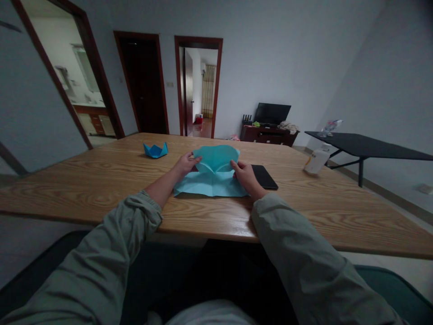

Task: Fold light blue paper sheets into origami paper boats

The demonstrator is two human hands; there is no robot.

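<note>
Straight ahead, your left hand (pixel 185 164) and right hand (pixel 246 177) are apart, each gripping one side of a folded sheet of pale blue paper (pixel 212 184) on the worktop (pixel 101 189). A darker blue paper boat (pixel 155 150) sits beyond your left hand; a black phone (pixel 265 177) lies just beside your right.

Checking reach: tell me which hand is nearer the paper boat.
Left. The left hand is just right of the paper boat and nearer the camera, not touching it; the right hand is farther right, beyond the folded paper.
</note>
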